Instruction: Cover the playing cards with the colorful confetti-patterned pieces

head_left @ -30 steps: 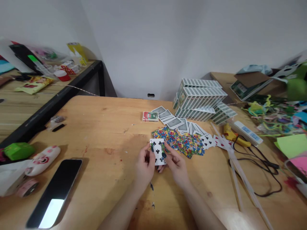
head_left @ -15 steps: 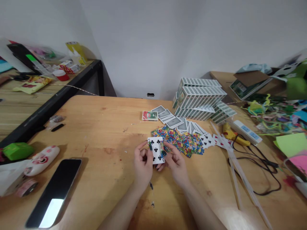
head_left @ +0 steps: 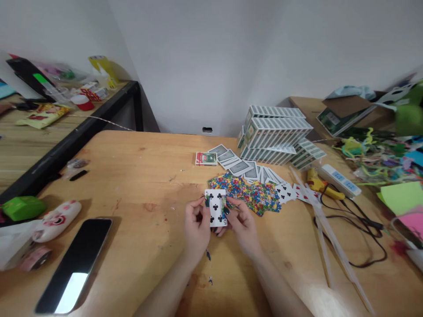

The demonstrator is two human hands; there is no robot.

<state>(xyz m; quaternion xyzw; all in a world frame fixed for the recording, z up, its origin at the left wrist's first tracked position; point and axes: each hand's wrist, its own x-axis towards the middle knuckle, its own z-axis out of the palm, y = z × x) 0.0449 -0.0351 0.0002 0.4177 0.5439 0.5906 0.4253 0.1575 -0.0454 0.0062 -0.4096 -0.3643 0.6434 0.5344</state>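
A five of clubs playing card (head_left: 215,215) faces me, upright between my two hands just above the table. My left hand (head_left: 197,223) pinches its left edge, thumb on the front. From the other side, my right hand (head_left: 243,226) grips the right edge, with dark-nailed fingers on and behind it. Small coloured patches show along both sides of the card near the fingers. Right behind lies a spread of bright multicoloured pieces or patterned cards (head_left: 261,196). Beyond that, grey-backed playing cards (head_left: 240,167) fan out, and a red and green card box (head_left: 206,159) lies to their left.
Long striped card cartons (head_left: 277,134) are stacked at the back right. A yellow glue gun (head_left: 324,185), a white power strip (head_left: 341,180), black cable and clear glue sticks (head_left: 330,237) lie on the right. A phone (head_left: 76,264) and a white squishy toy (head_left: 57,221) are on the left.
The card has shifted very slightly to the right in the hands. Both hands keep their grip and nearly the same place; the view has moved a little.
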